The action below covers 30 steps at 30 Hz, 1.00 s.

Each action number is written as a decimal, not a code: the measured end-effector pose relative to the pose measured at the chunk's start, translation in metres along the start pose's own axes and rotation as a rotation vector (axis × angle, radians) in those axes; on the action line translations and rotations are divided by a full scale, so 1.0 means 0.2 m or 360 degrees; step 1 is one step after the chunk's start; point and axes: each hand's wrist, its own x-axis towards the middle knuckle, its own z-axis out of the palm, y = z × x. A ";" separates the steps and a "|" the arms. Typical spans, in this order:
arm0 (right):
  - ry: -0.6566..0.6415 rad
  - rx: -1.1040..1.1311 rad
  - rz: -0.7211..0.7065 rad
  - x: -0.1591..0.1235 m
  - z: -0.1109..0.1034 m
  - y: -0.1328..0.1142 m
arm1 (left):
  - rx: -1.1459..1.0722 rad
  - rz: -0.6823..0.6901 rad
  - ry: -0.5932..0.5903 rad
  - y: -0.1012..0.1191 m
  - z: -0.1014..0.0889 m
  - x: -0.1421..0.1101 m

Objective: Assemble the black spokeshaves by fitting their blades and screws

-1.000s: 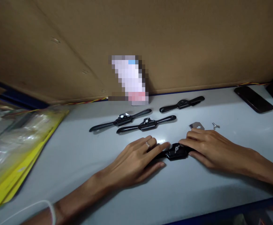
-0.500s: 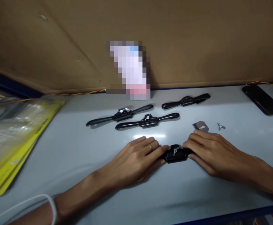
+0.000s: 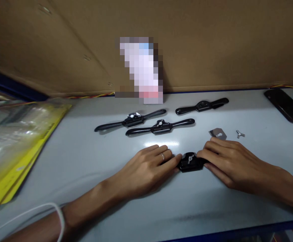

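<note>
A black spokeshave (image 3: 191,164) lies low on the table between my hands, its silver wing screw facing up. My left hand (image 3: 148,168) is closed round its left handle, and my right hand (image 3: 233,163) grips the right one; both handles are mostly hidden by fingers. Just beyond my right hand lie a flat steel blade (image 3: 218,134) with a keyhole slot and a loose wing screw (image 3: 240,134). Farther back rest two spokeshaves with wing screws, one nearer (image 3: 161,127) and one to its left (image 3: 133,120). Another spokeshave body (image 3: 203,106), showing no wing screw, is behind them.
Yellow cards in clear plastic bags (image 3: 28,151) cover the table's left side. A black phone (image 3: 286,106) lies at the back right. A blurred-out upright object (image 3: 146,72) leans against the cardboard wall (image 3: 211,43). A white cable (image 3: 58,211) crosses my left forearm.
The view has shifted slightly, so things sit a little farther right and higher. Both hands keep their hold on the spokeshave, with little other movement visible.
</note>
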 end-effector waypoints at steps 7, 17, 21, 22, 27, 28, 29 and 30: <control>0.0191 -0.0007 -0.0111 0.00 0.01 -0.03 | -0.0032 -0.0088 -0.0109 0.00 0.00 -0.01; 0.0265 -0.0073 -0.0251 0.02 0.02 -0.06 | -0.0033 -0.0058 -0.0057 0.00 0.00 0.00; 0.0311 -0.0088 -0.0240 0.02 0.03 -0.06 | 0.0000 -0.0046 -0.0054 0.00 0.00 -0.01; 0.0327 -0.0099 -0.0221 0.02 0.04 -0.06 | 0.0014 -0.0043 -0.0058 0.00 0.00 -0.01; 0.0370 -0.0134 -0.0146 0.02 0.05 -0.04 | -0.0003 -0.0057 -0.0065 0.00 0.00 0.00; 0.0372 -0.0119 -0.0147 0.02 0.05 -0.04 | -0.0011 -0.0061 -0.0064 0.00 0.00 0.00; 0.0372 -0.0102 -0.0152 0.02 0.05 -0.04 | -0.0015 -0.0060 -0.0064 0.00 0.00 0.00; 0.0364 -0.0086 -0.0161 0.02 0.05 -0.04 | -0.0013 -0.0057 -0.0066 0.00 0.00 0.00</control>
